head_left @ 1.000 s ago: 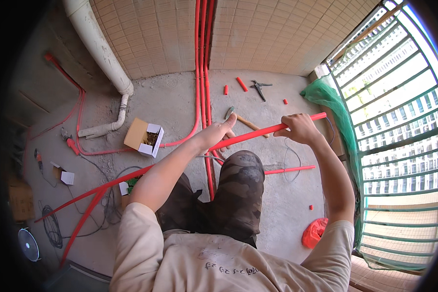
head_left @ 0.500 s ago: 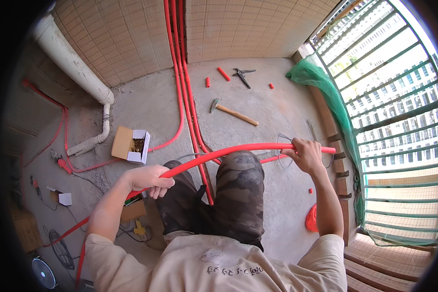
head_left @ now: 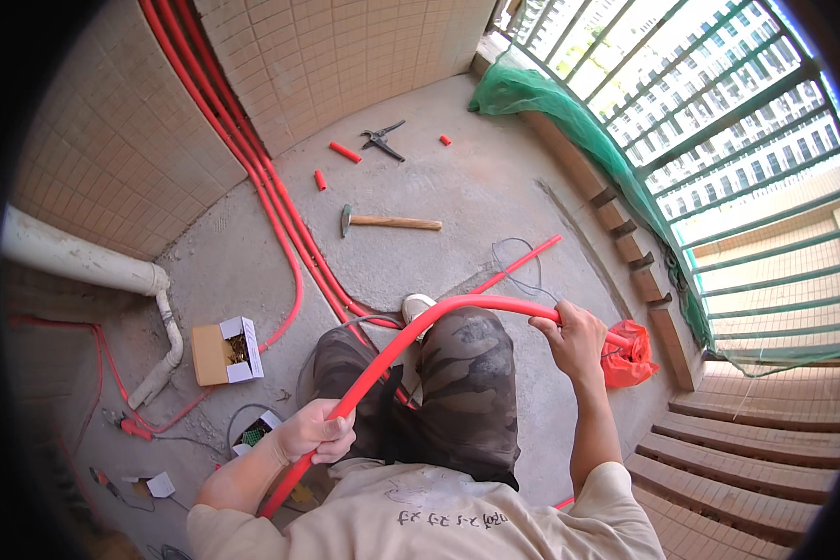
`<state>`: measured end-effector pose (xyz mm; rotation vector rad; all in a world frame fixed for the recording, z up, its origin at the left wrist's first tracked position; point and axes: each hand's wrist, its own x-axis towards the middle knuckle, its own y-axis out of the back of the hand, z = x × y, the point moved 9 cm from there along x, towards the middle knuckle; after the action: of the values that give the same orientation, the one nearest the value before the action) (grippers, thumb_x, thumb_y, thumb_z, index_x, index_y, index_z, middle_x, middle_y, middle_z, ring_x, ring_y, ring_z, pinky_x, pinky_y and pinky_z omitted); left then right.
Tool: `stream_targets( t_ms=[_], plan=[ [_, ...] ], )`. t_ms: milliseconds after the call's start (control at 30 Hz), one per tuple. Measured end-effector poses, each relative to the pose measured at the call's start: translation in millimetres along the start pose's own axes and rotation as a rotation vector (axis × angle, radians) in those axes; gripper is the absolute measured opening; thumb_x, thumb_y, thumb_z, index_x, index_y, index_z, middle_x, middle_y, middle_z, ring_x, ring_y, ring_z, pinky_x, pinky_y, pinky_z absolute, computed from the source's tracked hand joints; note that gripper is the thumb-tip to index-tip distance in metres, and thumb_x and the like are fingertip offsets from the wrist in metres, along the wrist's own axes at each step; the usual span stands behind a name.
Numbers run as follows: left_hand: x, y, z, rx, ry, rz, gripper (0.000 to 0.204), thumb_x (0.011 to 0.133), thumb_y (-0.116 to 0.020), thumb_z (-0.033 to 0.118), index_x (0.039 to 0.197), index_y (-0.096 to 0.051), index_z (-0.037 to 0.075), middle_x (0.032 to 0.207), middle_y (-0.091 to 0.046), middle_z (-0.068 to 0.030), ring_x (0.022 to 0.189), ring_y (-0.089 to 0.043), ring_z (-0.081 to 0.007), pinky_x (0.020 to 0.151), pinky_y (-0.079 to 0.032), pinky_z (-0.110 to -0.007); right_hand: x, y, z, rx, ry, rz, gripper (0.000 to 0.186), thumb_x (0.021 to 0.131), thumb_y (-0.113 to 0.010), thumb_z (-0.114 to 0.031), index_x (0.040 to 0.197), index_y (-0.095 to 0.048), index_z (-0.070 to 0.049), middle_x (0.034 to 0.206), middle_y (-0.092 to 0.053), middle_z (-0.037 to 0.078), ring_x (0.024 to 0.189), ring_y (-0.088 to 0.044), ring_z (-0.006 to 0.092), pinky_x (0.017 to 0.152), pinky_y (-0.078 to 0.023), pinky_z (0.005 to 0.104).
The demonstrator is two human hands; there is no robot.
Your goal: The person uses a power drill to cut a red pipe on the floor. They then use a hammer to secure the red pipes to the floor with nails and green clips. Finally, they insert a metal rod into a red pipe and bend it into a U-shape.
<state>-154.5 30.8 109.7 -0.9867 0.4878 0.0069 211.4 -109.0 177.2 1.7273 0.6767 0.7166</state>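
A long red plastic pipe (head_left: 481, 302) arches over my knees, bowed upward in the middle. My left hand (head_left: 321, 435) is wrapped round it at the lower left, beside my thigh. Near the pipe's other end, my right hand (head_left: 574, 343) grips it with the thumb lying along the top. The end sticks out past that hand, in front of a red plastic bag (head_left: 633, 359). Beyond my knees, another red pipe (head_left: 530, 263) lies on the floor with a loop of thin grey wire (head_left: 518, 247) around it.
A hammer (head_left: 392, 223), pipe cutters (head_left: 383, 140) and short red pipe offcuts (head_left: 345, 152) lie on the concrete ahead. Red pipes (head_left: 275, 210) run down the wall and across the floor. An open box (head_left: 239, 352) stands left, near a white drainpipe (head_left: 84, 254). Green netting (head_left: 569, 117) hangs at the railing.
The view has turned to the right. The pipe is bent into a tighter arch, with both hands lower and its right end now pointing downward.
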Motion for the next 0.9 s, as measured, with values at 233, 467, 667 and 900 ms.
stream_targets(
  t_ms=[233,467,667,900],
  plan=[
    [-1.2,-10.0,-5.0,0.057,-0.032,0.065,0.04,0.099,-0.062,0.044,0.088,-0.046,0.009,0.056,-0.044,-0.0019,0.042,-0.039,-0.0091,0.041,-0.03,-0.024,-7.9,1.2,1.2,0.012,-0.051,-0.039,0.061,0.081,-0.069,-0.063,0.071,-0.054,-0.005,0.065,-0.056,0.01,0.062,-0.057,0.0319,0.058,-0.039,0.0438],
    [9.2,-17.6,-29.5,0.074,-0.098,0.127,0.043,0.098,-0.063,0.047,0.09,-0.045,0.01,0.058,-0.044,-0.0022,0.046,-0.04,-0.0101,0.042,-0.032,-0.023,-36.1,8.9,3.2,0.001,-0.159,0.075,0.061,0.082,-0.069,-0.062,0.068,-0.051,-0.006,0.062,-0.054,0.009,0.061,-0.057,0.0312,0.057,-0.04,0.0439],
    [29.3,-27.9,-38.6,0.086,-0.094,0.142,0.044,0.097,-0.064,0.048,0.091,-0.044,0.009,0.059,-0.043,-0.0019,0.048,-0.039,-0.01,0.042,-0.031,-0.024,-66.5,12.6,13.1,0.03,-0.332,0.103,0.061,0.084,-0.068,-0.061,0.068,-0.051,-0.005,0.063,-0.054,0.009,0.059,-0.056,0.0309,0.055,-0.039,0.0438],
    [39.8,-36.0,-41.1,0.098,-0.077,0.16,0.044,0.097,-0.064,0.047,0.09,-0.045,0.008,0.058,-0.044,-0.002,0.048,-0.039,-0.0096,0.043,-0.029,-0.025,-76.7,6.0,24.4,0.049,-0.432,0.094,0.059,0.085,-0.07,-0.058,0.068,-0.051,-0.005,0.062,-0.054,0.01,0.059,-0.055,0.0318,0.055,-0.038,0.0437]
  ],
)
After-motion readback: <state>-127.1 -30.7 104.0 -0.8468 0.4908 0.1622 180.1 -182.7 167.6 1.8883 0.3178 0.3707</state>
